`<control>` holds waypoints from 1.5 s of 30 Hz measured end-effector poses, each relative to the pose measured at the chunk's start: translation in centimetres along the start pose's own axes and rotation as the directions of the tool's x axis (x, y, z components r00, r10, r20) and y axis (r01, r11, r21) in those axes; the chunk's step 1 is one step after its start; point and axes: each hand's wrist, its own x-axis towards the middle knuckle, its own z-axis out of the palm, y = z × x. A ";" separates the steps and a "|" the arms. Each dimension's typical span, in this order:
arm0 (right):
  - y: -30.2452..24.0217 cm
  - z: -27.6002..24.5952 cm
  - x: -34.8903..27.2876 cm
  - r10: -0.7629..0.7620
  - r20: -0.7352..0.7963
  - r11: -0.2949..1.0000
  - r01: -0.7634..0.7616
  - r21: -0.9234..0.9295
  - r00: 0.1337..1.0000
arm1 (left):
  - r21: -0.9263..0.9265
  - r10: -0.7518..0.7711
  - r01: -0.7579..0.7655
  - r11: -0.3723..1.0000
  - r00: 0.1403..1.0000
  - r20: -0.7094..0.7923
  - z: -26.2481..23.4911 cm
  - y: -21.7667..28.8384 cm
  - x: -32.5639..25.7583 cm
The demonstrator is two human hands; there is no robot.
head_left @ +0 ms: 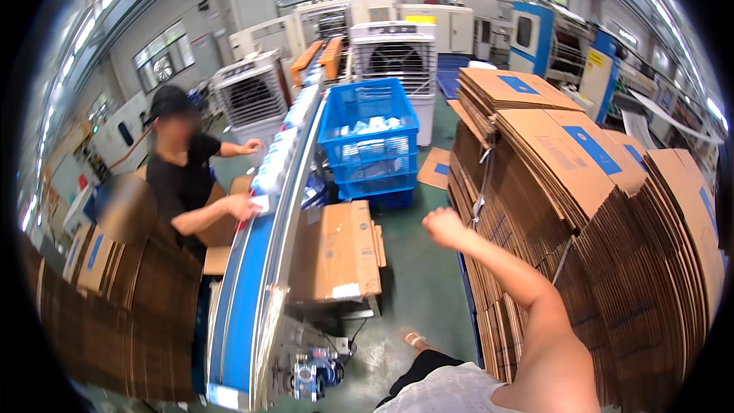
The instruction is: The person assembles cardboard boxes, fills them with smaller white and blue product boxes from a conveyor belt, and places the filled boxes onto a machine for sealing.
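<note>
My right hand (445,227) hangs over the aisle with its fingers curled in, and nothing shows in it. It is nearest to the tall stacks of flattened cardboard boxes (527,176) on my right, apart from them. My left hand is out of view. Ahead and to the left of my hand, a flat cardboard box (336,248) lies on a low stand beside the conveyor (248,291), which has a blue belt. White and blue packs (279,157) line the far part of the belt.
Blue plastic crates (367,145) stand stacked ahead, with white items in the top one. Across the conveyor, a co-worker (183,160) in black touches a white pack. A motor (317,373) sits low beside the conveyor's near end. Air coolers (394,53) stand behind the crates.
</note>
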 end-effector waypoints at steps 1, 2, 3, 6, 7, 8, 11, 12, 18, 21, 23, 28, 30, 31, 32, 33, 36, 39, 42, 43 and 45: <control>3.4 -0.3 -0.1 0.066 -0.042 0.997 -0.068 -0.043 0.997 | -0.026 0.057 -0.055 0.998 0.995 0.078 1.6 2.2 1.2; 6.0 -0.7 -0.1 0.130 -0.108 0.991 -0.133 -0.029 0.986 | -0.043 0.093 -0.088 0.995 0.984 0.150 3.2 3.6 2.1; 9.3 -0.9 0.8 0.185 -0.195 0.978 -0.200 -0.060 0.963 | -0.063 0.123 -0.112 0.992 0.968 0.219 4.8 5.0 3.0; 19.0 -1.7 3.2 0.362 -0.257 0.921 -0.386 -0.051 0.896 | -0.070 0.153 -0.137 0.988 0.909 0.387 9.7 7.0 5.2; 22.1 -1.8 3.8 0.421 -0.249 0.901 -0.435 -0.002 0.872 | -0.057 0.152 -0.141 0.988 0.888 0.433 11.1 7.1 6.0; 25.5 -1.6 4.6 0.492 -0.191 0.870 -0.482 0.099 0.849 | -0.044 0.144 -0.139 0.989 0.872 0.469 12.7 7.3 6.8; 32.9 -0.8 8.4 0.549 -0.196 0.835 -0.523 0.172 0.812 | 0.008 0.130 -0.159 0.987 0.834 0.537 15.9 5.4 10.4; 34.5 -0.8 10.4 0.598 -0.149 0.796 -0.562 0.224 0.788 | 0.026 0.156 -0.202 0.979 0.828 0.538 16.0 4.3 12.2; 43.7 3.3 11.1 0.697 -0.028 0.717 -0.696 0.034 0.717 | -0.128 0.150 -0.104 0.986 0.886 0.439 16.3 20.6 16.7; 44.4 4.2 14.6 0.751 0.110 0.655 -0.755 0.005 0.652 | -0.186 0.208 -0.142 0.972 0.887 0.413 14.9 26.8 22.0; 44.8 5.1 15.7 0.748 0.203 0.653 -0.756 -0.049 0.632 | -0.238 0.264 -0.175 0.955 0.866 0.425 14.9 31.0 24.9; 45.3 7.4 16.2 0.582 0.119 0.813 -0.576 -0.087 0.804 | -0.350 0.439 -0.293 0.890 0.760 0.480 16.0 40.2 31.3; 44.6 7.2 16.5 0.506 -0.050 0.861 -0.508 -0.032 0.861 | -0.404 0.507 -0.330 0.853 0.707 0.493 15.8 43.2 33.9; 43.9 6.3 17.0 0.429 -0.096 0.902 -0.432 -0.011 0.898 | -0.430 0.538 -0.348 0.833 0.689 0.485 15.5 44.6 35.1; 42.4 5.2 18.1 0.331 -0.256 0.934 -0.354 -0.048 0.908 | -0.463 0.568 -0.360 0.810 0.676 0.469 15.0 46.0 36.2; 39.8 3.3 19.3 0.193 -0.343 0.971 -0.229 -0.066 0.919 | -0.507 0.599 -0.366 0.780 0.670 0.438 14.3 47.4 37.2; 28.7 0.1 24.0 -0.029 -0.442 0.918 -0.151 -0.367 0.897 | -0.751 0.717 -0.401 0.525 0.684 0.137 9.8 51.3 41.5; 20.4 -1.4 25.5 -0.331 -0.543 0.944 0.272 -0.188 0.772 | -0.472 0.790 -0.780 0.411 0.563 -0.242 -4.8 64.9 38.0; 14.0 -5.9 29.0 -0.359 -0.592 0.910 0.413 -0.047 0.722 | -0.377 0.820 -0.918 0.122 0.307 -0.483 -10.9 72.5 38.4; 13.6 -6.9 29.5 -0.386 -0.553 0.888 0.460 -0.005 0.739 | -0.340 0.845 -0.938 0.063 0.231 -0.482 -11.4 72.2 39.2; 13.6 -9.3 30.3 -0.457 -0.513 0.822 0.565 0.068 0.727 | -0.329 0.817 -0.944 -0.031 0.165 -0.552 -12.4 72.1 39.6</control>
